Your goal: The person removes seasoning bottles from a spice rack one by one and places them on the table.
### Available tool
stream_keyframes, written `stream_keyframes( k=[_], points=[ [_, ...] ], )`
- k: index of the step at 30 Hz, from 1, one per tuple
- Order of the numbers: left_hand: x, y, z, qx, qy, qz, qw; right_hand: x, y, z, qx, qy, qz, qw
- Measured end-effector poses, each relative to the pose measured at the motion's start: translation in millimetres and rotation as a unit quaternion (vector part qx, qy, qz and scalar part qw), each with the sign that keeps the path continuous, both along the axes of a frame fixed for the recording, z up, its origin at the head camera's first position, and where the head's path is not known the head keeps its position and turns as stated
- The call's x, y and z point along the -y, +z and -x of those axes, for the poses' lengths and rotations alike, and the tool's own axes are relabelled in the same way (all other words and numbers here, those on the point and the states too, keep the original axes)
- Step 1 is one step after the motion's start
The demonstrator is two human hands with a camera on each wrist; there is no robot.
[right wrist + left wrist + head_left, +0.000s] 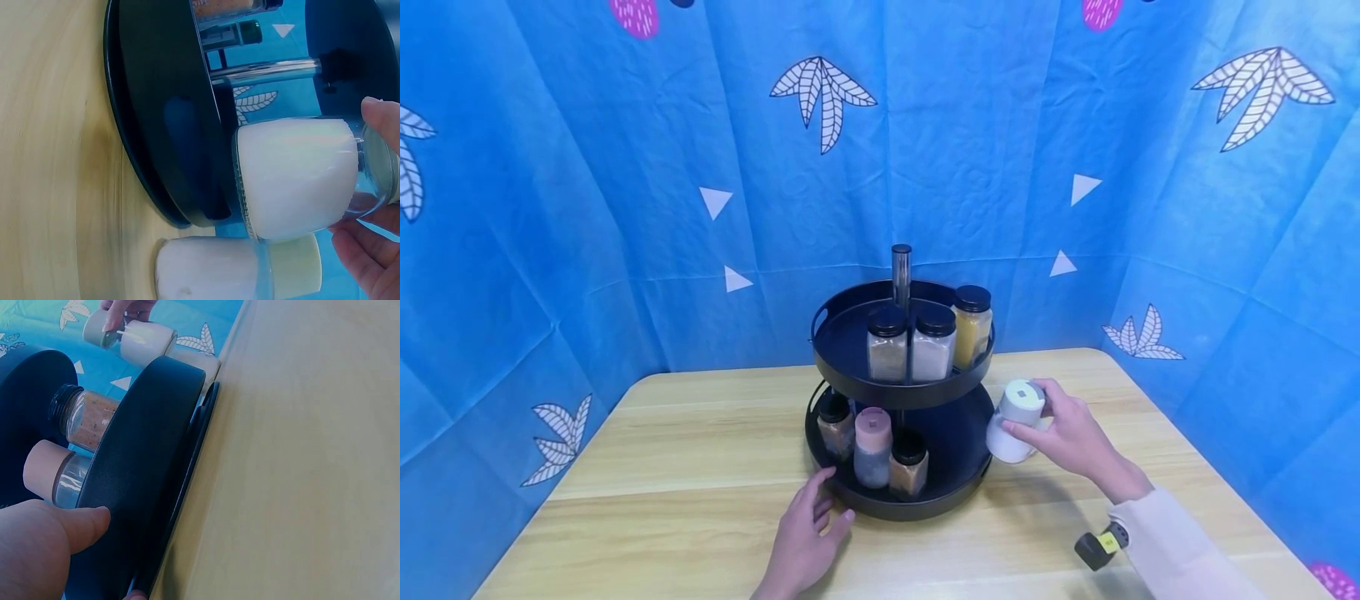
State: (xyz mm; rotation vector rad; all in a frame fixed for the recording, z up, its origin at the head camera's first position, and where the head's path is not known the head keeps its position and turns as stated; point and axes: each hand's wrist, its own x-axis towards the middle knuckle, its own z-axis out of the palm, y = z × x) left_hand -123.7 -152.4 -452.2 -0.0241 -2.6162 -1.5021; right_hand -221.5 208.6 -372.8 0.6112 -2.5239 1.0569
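Observation:
My right hand (1071, 429) grips a glass jar (297, 178) of white contents by its pale lid, thumb on one side and fingers on the other. The jar tilts beside the right edge of a black two-tier turntable rack (898, 508). Close by it, a second white-filled jar (209, 269) with a pale yellow lid stands on the table. At the rack's front left is my left hand (805, 533), fingers loosely bent, thumb (90, 528) lying over the lower tray's wall. Near it on that tray are a pink-lidded jar (872, 450) and two black-lidded jars of brownish contents.
On the upper tray stand three black-lidded jars: one greyish (887, 346), one white (934, 346), one yellow (972, 327). A metal post (902, 271) rises through the rack. Blue patterned cloth (820, 208) surrounds the wooden table (700, 467) at the back and sides.

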Motion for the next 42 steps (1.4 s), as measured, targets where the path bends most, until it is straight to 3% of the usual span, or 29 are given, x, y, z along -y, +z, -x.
stream_keyframes(
  k=[12, 42],
  points=[
    [-0.2, 0.4, -0.2, -0.009, -0.004, -0.003, 0.9999, -8.4, -2.9, -0.6, -0.007, -0.020, -0.010, 1.000],
    [0.8, 0.0, -0.9, -0.011, -0.003, -0.002, 0.9999, -15.2, -18.7, -2.7, 0.006, -0.022, -0.007, 1.000]
  ],
)
